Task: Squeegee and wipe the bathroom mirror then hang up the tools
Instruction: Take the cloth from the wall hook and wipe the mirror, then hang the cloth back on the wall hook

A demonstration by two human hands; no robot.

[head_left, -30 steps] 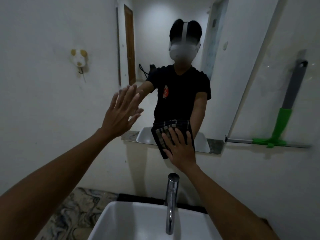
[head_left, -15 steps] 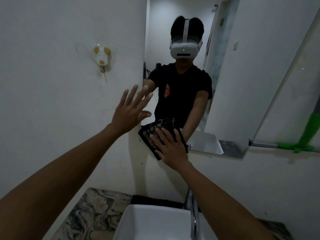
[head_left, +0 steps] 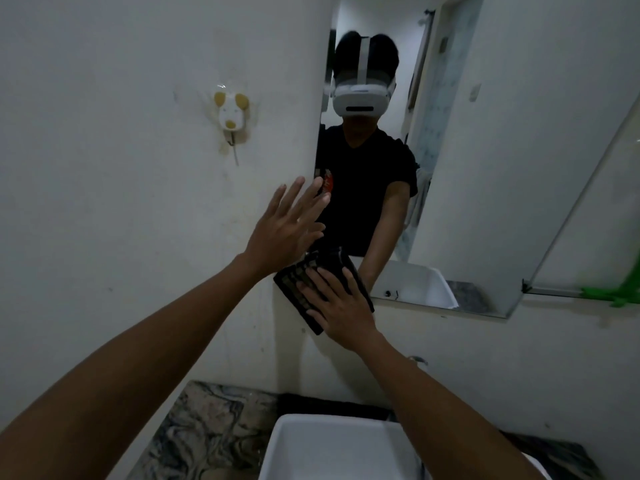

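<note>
With the right hand point(head_left: 341, 308) pressing flat on the cloth point(head_left: 313, 289) at the mirror point(head_left: 450, 168) bottom-left corner, left hand point(head_left: 284, 230) spread empty, seemingly bracing beside it, keep even pressure.

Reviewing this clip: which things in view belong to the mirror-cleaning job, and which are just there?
Job:
mirror
dark cloth, pressed flat at the mirror's lower left corner by the right hand
left hand, open, fingers spread
green squeegee, at the right edge

Just there:
white sink
marbled counter
animal-shaped wall hook
</note>
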